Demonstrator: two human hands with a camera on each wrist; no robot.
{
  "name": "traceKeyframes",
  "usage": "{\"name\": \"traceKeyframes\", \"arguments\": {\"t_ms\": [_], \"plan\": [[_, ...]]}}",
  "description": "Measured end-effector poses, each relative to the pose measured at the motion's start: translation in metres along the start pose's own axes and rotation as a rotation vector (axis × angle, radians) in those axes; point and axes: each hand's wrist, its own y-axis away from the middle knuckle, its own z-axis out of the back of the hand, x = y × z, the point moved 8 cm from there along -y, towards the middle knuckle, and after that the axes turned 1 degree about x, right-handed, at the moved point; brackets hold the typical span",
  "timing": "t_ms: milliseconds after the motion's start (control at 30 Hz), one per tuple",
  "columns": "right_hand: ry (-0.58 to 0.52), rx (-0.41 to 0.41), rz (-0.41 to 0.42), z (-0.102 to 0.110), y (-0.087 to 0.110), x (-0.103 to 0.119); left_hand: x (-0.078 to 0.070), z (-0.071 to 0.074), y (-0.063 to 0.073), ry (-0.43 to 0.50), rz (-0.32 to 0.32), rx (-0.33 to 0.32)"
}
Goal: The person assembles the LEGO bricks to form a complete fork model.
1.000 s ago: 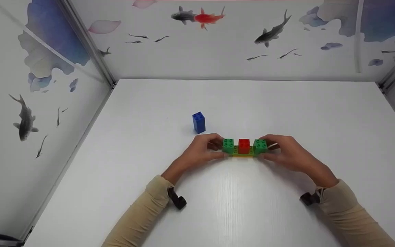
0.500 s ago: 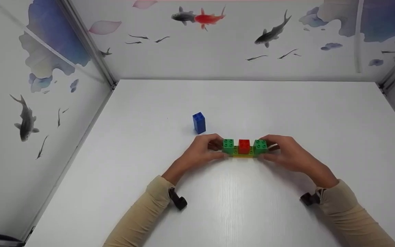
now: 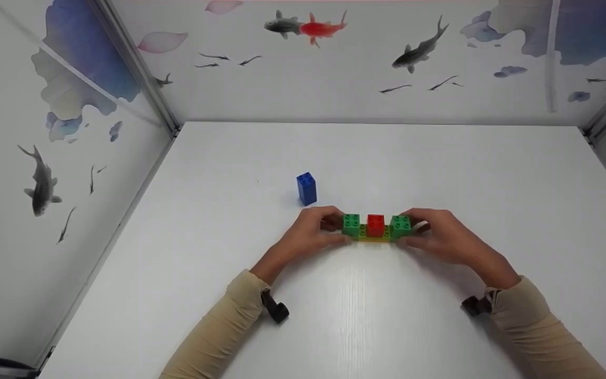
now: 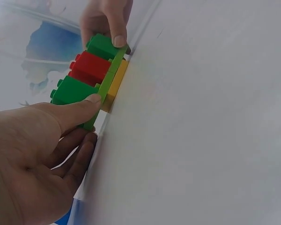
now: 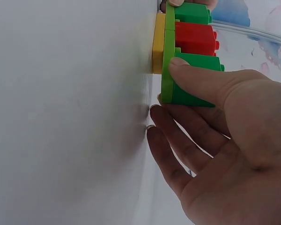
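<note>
A toy brick assembly (image 3: 375,226) stands in the middle of the table in the head view. Its yellow brick (image 4: 115,86) is the base, under a light green layer (image 5: 168,56) that sticks out past it at both ends. On top sit a red brick (image 3: 375,225) in the centre, a green brick (image 3: 351,225) at the left end and another green brick (image 3: 401,226) at the right end. My left hand (image 3: 311,229) pinches the left end, thumb on the near side. At the right end my right hand (image 3: 440,237) pinches likewise. The far-side fingers are partly hidden.
A tall blue brick block (image 3: 306,189) stands upright just beyond my left hand. White walls with painted fish enclose the back (image 3: 313,95) and left (image 3: 3,210) of the white table (image 3: 376,326).
</note>
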Motion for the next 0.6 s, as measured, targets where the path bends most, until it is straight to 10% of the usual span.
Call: {"name": "traceKeyframes", "arguments": {"t_ms": [600], "plan": [[0.012,0.005,0.003,-0.0006,0.0002,-0.0016,-0.001,-0.0012,0.0003,-0.002,0.014,0.011]]}}
